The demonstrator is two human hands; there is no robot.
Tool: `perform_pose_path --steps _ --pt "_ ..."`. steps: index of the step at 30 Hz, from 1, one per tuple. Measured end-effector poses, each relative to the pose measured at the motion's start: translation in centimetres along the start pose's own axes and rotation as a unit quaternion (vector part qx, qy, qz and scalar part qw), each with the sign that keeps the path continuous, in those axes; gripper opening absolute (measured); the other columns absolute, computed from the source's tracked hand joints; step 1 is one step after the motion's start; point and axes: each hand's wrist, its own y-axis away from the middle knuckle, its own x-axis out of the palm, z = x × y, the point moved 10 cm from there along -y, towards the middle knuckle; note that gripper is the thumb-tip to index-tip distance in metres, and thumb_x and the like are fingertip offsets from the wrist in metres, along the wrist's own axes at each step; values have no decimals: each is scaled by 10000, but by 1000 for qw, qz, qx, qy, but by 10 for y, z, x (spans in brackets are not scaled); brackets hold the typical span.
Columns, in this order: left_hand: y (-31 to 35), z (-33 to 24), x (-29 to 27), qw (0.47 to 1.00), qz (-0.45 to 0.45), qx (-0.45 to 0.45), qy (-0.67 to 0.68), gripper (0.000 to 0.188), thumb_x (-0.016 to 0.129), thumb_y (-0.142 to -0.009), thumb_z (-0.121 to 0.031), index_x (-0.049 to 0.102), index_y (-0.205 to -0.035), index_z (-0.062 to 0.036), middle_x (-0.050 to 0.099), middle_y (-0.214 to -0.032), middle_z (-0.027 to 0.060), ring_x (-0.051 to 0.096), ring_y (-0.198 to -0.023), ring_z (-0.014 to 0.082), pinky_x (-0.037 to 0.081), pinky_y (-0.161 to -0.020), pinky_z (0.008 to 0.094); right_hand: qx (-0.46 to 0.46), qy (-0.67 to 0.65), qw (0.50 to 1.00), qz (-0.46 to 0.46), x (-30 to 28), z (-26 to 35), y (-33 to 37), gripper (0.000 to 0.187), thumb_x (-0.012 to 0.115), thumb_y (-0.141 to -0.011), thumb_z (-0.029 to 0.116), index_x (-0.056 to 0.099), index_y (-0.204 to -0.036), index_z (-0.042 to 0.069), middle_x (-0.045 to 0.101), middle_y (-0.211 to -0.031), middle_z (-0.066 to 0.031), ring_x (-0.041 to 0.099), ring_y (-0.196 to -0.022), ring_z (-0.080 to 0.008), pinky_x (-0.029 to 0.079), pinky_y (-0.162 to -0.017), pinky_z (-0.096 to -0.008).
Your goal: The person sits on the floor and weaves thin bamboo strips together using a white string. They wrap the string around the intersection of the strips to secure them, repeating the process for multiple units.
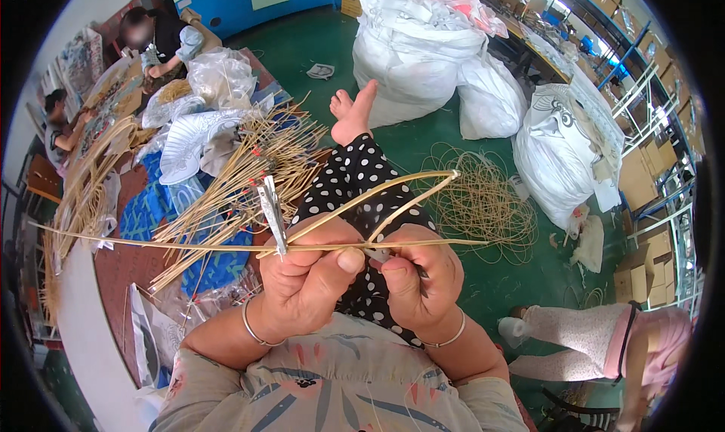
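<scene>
Your pale floral top (306,383), printed with blue-grey leaves and pink petals, fills the foreground, with black polka-dot trousers (355,160) stretched out beyond it. Bulging white sacks (411,62) stand past your bare foot (355,113) on a green floor (302,47). At your left lies a heap of tan sticks (242,179), some marked with red; to the right, a loose tangle of fine strips (491,209) rests on the floor.

Held above your lap is a slender cane-like frame (424,176), smooth and pale yellow-tan: one long strip, plus another bent into a narrow, pointed loop with a whitish tip. The long strip's axis runs left to right, almost level, its far end reaching well out to your left; the loop's point aims up and to the right.

Your left hand (310,281) grips the strip, thumb pressed along it and fingers curled behind. Your right hand (424,277) pinches at the crossing, knuckles folded, over a small greyish piece too small to identify. Slim and silvery, a clip-like piece (272,214) stands nearly upright against the strip beside your left fingers. Thin bangles (251,328) circle both wrists.
</scene>
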Motion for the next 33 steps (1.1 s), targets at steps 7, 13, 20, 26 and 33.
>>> perform_pose_path --steps 7,13,20,26,33 --pt "-1 -1 -3 1000 -17 -3 4 188 477 -856 -199 503 -881 -15 535 -708 74 451 -546 93 368 -475 234 -9 -4 1000 -3 1 1 -1 145 588 -775 96 533 -860 -8 563 -722 -102 526 -557 -237 417 -502 -301" --pt "-1 -2 -5 1000 -18 20 -9 171 489 -837 -181 516 -843 -12 523 -674 66 445 -532 89 367 -469 229 20 -81 996 -15 2 -8 3 180 583 -777 87 542 -912 -24 572 -740 -99 531 -555 -197 420 -502 -281" --pt "-1 14 -9 990 -54 -92 88 203 527 -810 -217 526 -849 -18 525 -652 69 453 -499 95 372 -430 216 147 -160 975 46 11 -28 15 332 512 -859 225 487 -1002 -74 581 -887 -134 568 -689 -132 466 -570 -220" --pt "-1 17 -4 990 -35 -102 91 225 539 -808 -239 526 -847 -18 527 -658 69 460 -503 101 377 -433 218 111 -98 989 26 12 -19 5 199 535 -826 146 532 -911 -34 560 -715 -102 546 -584 -177 423 -515 -253" --pt "2 19 -3 984 -45 -92 146 202 479 -860 -162 557 -804 17 551 -697 39 471 -559 57 379 -488 184 95 -82 992 -6 7 -16 2 130 540 -814 110 540 -852 -14 550 -660 -103 537 -547 -213 409 -501 -276"
